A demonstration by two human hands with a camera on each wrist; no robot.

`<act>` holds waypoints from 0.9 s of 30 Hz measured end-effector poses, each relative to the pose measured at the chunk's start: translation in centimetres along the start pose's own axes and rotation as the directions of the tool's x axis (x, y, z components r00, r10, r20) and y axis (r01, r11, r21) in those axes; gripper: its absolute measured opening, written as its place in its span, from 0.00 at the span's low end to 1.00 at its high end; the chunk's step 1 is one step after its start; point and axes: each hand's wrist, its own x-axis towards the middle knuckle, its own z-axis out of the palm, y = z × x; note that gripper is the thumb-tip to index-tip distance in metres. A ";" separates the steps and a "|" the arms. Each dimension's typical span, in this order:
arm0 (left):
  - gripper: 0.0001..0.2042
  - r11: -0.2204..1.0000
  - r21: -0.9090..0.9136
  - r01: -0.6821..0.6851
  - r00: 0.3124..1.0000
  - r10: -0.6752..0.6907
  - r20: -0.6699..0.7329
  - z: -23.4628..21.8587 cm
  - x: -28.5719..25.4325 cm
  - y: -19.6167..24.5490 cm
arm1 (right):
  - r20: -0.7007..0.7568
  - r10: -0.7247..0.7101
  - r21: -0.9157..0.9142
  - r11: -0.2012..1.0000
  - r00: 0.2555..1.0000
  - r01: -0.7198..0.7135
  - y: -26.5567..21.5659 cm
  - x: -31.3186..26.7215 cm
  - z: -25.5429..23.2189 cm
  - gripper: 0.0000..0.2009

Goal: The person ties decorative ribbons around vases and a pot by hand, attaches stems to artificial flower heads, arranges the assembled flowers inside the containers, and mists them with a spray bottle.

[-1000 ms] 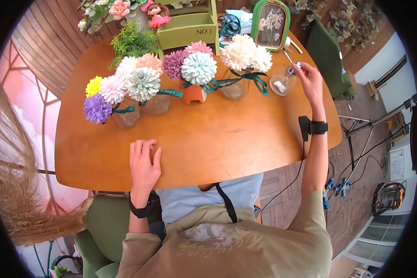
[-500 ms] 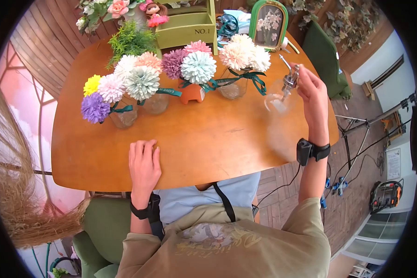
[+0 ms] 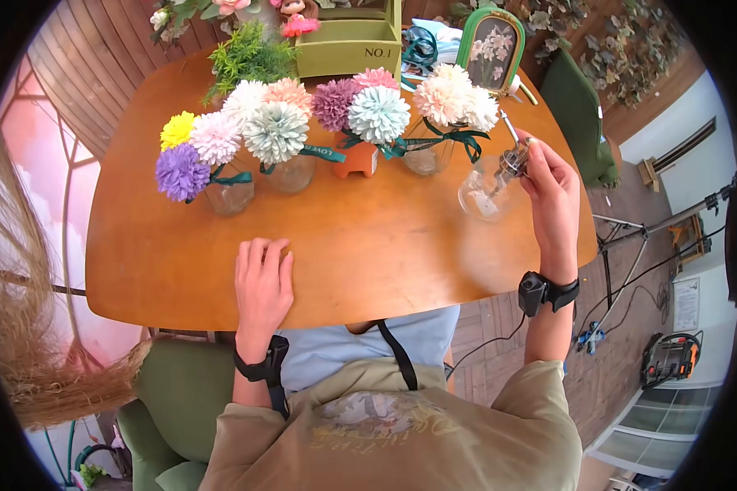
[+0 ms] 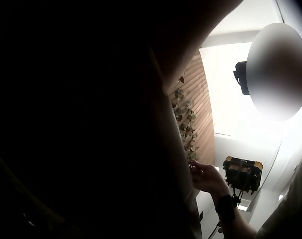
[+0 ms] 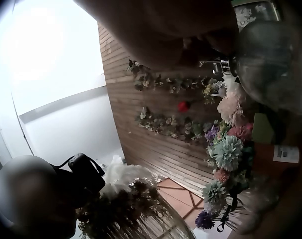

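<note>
My right hand (image 3: 553,196) pinches the metal top (image 3: 513,162) of a round clear glass bottle (image 3: 481,199) on the right side of the table. A thin metal spout rises from that top, and something white shows inside the glass. In the right wrist view the bottle (image 5: 270,64) appears large beside the dark underside of the hand. My left hand (image 3: 264,282) rests on the table near the front edge and holds nothing. The left wrist view is mostly black, with the right hand (image 4: 208,179) small at lower right.
Glass vases (image 3: 231,196) of pompom flowers (image 3: 277,131) with green ribbons line the table's middle. An orange holder (image 3: 356,159) stands among them. Behind are a green wooden box (image 3: 348,57), a green-framed picture (image 3: 491,51) and a leafy plant (image 3: 254,57). A cable (image 3: 491,348) hangs from my right wrist.
My right hand has brought the glass bottle toward me and slightly left, away from the picture frame. The left hand stays on the table. The head view has shifted a little.
</note>
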 end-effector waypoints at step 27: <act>0.06 0.983 -0.183 0.032 0.999 -0.034 -0.010 -1.0 -0.4 -0.9 | 0.177 -0.119 -0.049 0.990 0.977 0.130 -3.3 -2.2 14.8 0.17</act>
